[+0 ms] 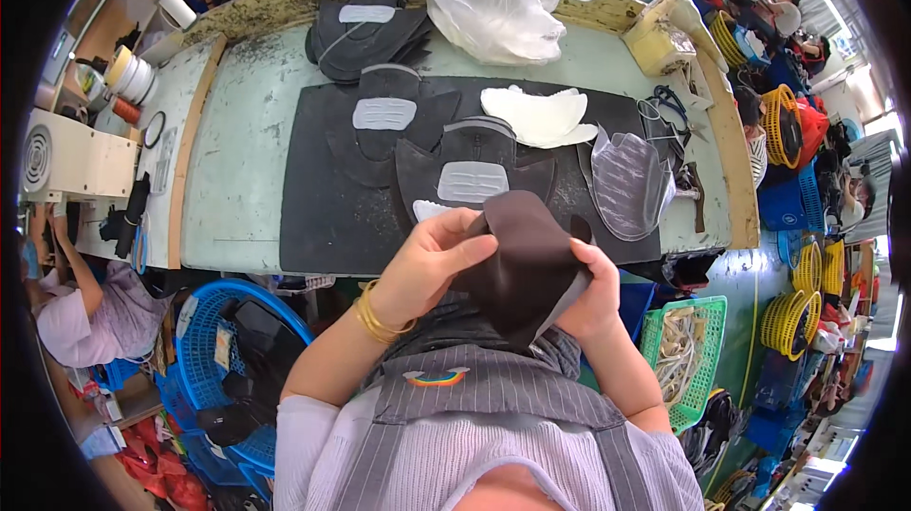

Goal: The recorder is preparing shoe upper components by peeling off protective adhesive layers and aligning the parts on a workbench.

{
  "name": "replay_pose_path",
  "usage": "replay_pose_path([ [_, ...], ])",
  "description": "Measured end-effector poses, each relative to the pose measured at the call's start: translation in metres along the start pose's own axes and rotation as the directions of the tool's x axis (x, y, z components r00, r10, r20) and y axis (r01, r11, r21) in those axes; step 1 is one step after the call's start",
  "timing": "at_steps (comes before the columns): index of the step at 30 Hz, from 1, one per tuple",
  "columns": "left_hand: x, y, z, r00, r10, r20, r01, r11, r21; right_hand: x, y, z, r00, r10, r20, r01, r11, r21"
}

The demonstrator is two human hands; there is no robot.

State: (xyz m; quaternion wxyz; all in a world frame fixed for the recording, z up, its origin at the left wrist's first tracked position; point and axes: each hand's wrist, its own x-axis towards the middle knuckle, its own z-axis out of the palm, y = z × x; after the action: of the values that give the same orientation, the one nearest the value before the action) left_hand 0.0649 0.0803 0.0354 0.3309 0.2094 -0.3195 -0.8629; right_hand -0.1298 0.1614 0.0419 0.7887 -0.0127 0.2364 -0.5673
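Observation:
A dark brown, leather-like shoe upper piece is held up in front of my apron, over the table's near edge. My left hand pinches its left side between thumb and fingers. The right edge is gripped by my right hand, some of whose fingers are hidden behind the piece. Just beyond my hands, a flat black shoe upper with a pale ribbed patch lies on a black mat. A similar upper is behind it, to the left.
More black uppers are stacked at the back. White cut pieces, a clear-wrapped stack, scissors and a hammer lie rightward. A plastic bag crosses the rear rim. Blue and green baskets flank me. A co-worker sits left.

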Motion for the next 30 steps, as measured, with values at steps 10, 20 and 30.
replay_pose_path([
  [10, 0.027, -0.004, -0.024, 0.818, 0.361, -0.448, -0.262, 0.927, 0.268, 0.045, -0.016, -0.006, 0.915, -0.339, -0.220, 0.177, 0.825, -0.536],
  [20, 0.041, 0.006, -0.075, 0.772, 0.387, -0.504, -0.110, 0.863, 0.493, 0.096, -0.018, -0.024, 0.854, -0.518, -0.043, 0.134, 0.301, -0.944],
  [30, 0.039, 0.002, -0.081, 0.725, 0.534, -0.434, -0.030, 0.655, 0.755, 0.099, -0.017, -0.029, 0.847, -0.531, 0.028, 0.189, 0.252, -0.949],
])
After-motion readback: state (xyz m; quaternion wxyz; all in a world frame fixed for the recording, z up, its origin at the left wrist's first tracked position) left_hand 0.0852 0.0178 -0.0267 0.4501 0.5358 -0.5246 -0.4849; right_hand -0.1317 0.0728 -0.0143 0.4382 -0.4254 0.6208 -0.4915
